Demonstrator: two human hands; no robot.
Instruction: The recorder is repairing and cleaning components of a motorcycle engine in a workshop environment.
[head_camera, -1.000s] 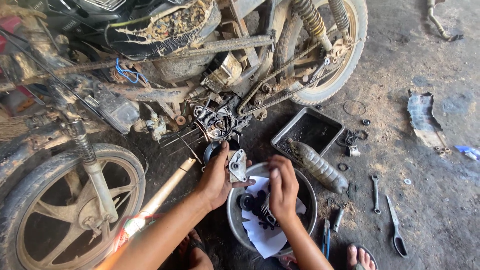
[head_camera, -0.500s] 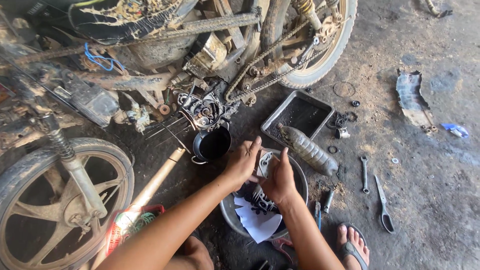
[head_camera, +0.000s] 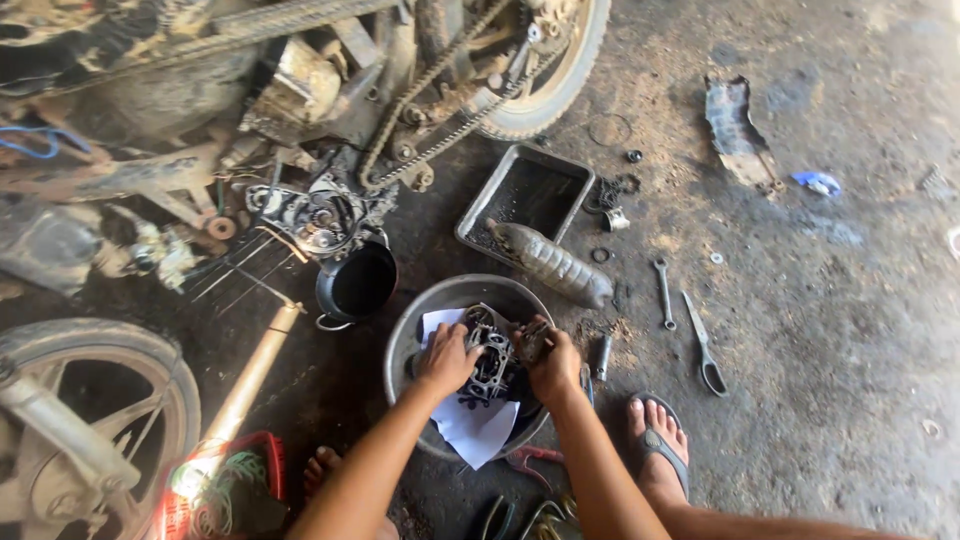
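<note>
two hands, left hand and right hand, both grip one dark engine part over white paper inside one metal bowl. one black pot holds dark liquid; one tray lies beside one wrench.

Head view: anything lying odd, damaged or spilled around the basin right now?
Yes. The motorcycle lies tipped on its side, its drive chain hanging slack. Dark oily stains spread on the floor beside the tray. A torn scrap lies upper right. Both hands, left hand and right hand, grip a grimy engine part.
</note>
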